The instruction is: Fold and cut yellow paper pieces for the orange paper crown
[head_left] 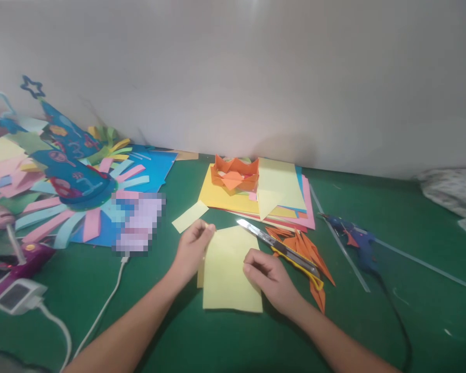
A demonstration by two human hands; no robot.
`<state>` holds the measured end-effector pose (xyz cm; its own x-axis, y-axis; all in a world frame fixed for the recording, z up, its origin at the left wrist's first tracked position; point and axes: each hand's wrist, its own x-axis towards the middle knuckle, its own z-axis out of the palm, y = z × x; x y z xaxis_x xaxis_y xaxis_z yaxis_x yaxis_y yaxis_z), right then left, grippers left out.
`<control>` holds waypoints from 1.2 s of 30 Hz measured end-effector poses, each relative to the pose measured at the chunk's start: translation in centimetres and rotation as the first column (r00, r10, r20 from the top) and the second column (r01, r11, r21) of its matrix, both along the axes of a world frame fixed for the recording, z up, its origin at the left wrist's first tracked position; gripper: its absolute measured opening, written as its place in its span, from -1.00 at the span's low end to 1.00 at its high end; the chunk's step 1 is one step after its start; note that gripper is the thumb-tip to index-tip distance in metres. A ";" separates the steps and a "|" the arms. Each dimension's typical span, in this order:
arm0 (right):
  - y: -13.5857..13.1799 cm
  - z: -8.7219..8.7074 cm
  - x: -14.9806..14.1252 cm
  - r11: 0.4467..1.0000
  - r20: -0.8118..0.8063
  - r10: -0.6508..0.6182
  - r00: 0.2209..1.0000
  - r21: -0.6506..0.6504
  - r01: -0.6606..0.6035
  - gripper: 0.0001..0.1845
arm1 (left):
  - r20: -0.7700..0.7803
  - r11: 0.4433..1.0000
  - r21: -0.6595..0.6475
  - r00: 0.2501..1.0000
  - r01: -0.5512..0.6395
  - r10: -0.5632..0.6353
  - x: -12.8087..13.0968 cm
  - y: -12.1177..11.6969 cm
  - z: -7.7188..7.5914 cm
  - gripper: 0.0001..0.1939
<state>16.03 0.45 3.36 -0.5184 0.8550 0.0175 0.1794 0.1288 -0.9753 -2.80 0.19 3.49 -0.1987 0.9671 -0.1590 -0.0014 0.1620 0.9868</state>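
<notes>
A pale yellow paper sheet (227,269) lies on the green table (202,342) in front of me. My left hand (192,248) pinches the sheet's upper left corner with closed fingers. My right hand (270,280) rests on the sheet's right edge, fingers curled and pressing it down. A utility knife (279,247) with a yellow handle lies just beyond my right hand, untouched. A small pale yellow strip (189,216) lies above my left hand.
A stack of coloured paper (279,197) with an orange paper crown (235,176) sits behind. Orange paper scraps (308,248) lie under the knife. A blue glue gun (359,243) with glue sticks is at right. Paper crafts (70,181), a purple glue gun (25,259) and white cable (104,305) are at left.
</notes>
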 end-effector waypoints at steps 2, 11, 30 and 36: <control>0.0 -0.2 0.2 1.000 -0.002 0.001 1.000 -0.012 -0.001 -0.71 | -0.007 0.997 0.014 0.997 -0.076 0.076 -0.9 0.7 -0.1 -0.59; 0.4 -1.0 0.5 0.996 0.045 -0.078 0.996 0.043 0.076 -0.74 | -0.246 0.999 0.032 0.969 -0.031 0.038 -1.3 1.3 -1.4 -0.63; 0.0 -1.5 1.3 0.918 0.051 0.096 0.994 0.382 -0.108 -0.28 | -0.338 0.991 0.118 0.941 0.064 -0.020 -1.5 1.3 -1.7 -0.85; 0.0 -1.3 1.5 0.862 0.178 0.122 0.976 0.469 -0.193 -0.26 | -0.454 0.960 0.258 0.891 0.108 0.022 -1.4 1.4 -2.3 -0.80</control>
<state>17.50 0.43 2.07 -0.6731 0.6649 0.3236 0.2438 0.6127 -0.7518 -4.22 1.54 1.24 -0.1428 0.9685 0.2040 0.4522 -0.1196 0.8839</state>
